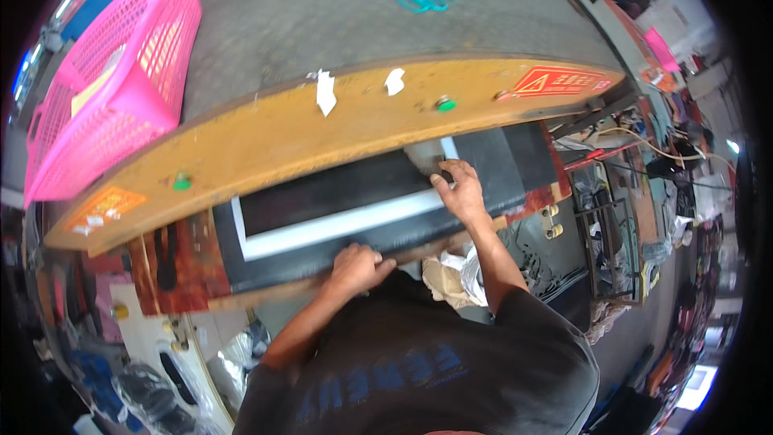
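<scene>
One black sheet (394, 228) with a white band (346, 224) lies beneath one yellow beam (282, 133) bearing two green buttons (445, 105). The left hand (358, 269), half open, touches its near edge; the right hand (460, 192) nearly closes over it, on what I cannot tell through the blur.

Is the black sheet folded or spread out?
Spread out where visible: the black sheet lies flat, reddish board showing past both ends. Any part hidden by the yellow beam, I cannot tell.
</scene>
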Demonstrator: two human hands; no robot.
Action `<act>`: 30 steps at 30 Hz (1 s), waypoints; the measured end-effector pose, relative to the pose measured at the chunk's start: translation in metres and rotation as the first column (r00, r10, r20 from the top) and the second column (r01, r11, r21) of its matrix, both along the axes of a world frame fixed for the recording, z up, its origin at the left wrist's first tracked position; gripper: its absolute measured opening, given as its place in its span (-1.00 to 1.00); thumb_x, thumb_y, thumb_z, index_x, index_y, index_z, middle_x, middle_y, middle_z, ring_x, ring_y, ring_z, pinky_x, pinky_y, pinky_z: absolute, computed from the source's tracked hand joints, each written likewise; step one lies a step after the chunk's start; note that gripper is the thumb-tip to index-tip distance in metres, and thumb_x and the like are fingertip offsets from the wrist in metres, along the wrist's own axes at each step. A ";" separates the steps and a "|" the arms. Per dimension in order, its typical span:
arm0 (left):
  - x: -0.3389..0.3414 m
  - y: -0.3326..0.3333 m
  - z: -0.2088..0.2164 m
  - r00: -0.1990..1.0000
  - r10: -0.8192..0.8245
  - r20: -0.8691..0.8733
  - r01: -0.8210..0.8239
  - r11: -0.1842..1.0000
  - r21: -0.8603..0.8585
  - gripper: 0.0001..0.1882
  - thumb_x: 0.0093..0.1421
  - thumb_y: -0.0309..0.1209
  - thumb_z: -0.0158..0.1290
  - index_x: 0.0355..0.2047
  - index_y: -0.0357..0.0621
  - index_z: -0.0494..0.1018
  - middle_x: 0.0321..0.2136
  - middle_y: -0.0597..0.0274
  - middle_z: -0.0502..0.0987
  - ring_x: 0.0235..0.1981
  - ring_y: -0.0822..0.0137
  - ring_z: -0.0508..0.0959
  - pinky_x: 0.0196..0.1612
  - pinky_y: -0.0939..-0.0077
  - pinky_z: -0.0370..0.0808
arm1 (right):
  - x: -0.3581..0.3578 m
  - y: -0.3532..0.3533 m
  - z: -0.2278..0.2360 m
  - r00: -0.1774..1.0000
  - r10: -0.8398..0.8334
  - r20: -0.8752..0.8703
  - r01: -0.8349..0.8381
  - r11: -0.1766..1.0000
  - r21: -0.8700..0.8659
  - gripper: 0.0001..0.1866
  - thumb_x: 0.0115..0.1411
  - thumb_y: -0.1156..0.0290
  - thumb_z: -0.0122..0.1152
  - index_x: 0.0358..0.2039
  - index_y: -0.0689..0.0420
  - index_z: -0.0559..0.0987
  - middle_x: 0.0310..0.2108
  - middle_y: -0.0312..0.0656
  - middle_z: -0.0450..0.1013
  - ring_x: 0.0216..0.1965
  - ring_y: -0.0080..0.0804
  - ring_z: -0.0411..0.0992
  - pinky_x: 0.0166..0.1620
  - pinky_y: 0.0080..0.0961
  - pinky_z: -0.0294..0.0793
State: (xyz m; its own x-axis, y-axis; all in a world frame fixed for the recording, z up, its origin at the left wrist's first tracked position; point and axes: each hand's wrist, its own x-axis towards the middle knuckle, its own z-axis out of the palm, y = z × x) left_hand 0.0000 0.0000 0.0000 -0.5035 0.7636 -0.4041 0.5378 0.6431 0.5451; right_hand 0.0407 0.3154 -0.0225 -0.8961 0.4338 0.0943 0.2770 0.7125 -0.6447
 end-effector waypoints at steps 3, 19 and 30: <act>-0.003 0.006 -0.013 0.956 0.142 -0.257 -0.017 0.900 0.436 -0.66 0.20 -0.11 0.29 -0.17 -0.08 0.71 -0.04 0.08 0.65 0.06 -0.02 0.58 0.16 0.03 0.50 | -0.026 -0.009 0.001 0.993 -0.077 0.085 0.053 0.966 0.254 -0.23 0.15 -0.04 0.47 0.29 0.09 0.55 0.36 0.30 0.31 0.30 0.35 0.33 0.34 0.08 0.38; 0.117 -0.073 -0.052 0.906 -0.054 -0.419 0.188 0.940 0.284 -0.33 0.22 0.03 0.25 0.30 0.10 0.53 0.48 0.03 0.28 0.55 -0.09 0.12 0.54 -0.32 -0.04 | 0.130 0.015 -0.010 0.957 -0.173 -0.232 0.218 0.958 0.185 -0.34 -0.03 0.21 0.52 0.16 0.01 0.68 0.27 0.05 0.45 0.24 0.04 0.49 0.23 -0.19 0.56; 0.233 -0.043 -0.034 0.520 0.676 0.522 -0.817 0.572 0.073 -0.76 0.47 -0.32 0.14 -0.17 -0.28 0.60 -0.25 0.15 0.70 -0.21 0.25 0.71 -0.10 0.32 0.67 | 0.163 0.086 -0.028 0.950 -0.121 0.286 0.007 0.929 0.370 -0.40 0.26 0.05 0.33 0.25 0.06 0.60 0.39 0.03 0.37 0.41 0.12 0.27 0.44 0.00 0.28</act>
State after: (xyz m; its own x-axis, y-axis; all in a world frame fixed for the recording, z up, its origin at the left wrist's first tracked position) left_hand 0.2335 -0.0430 -0.0341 -0.7849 0.2840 -0.5508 -0.3820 0.4781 0.7909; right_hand 0.2040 0.4011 -0.0506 -0.8779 0.4786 -0.0127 0.4687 0.8538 -0.2265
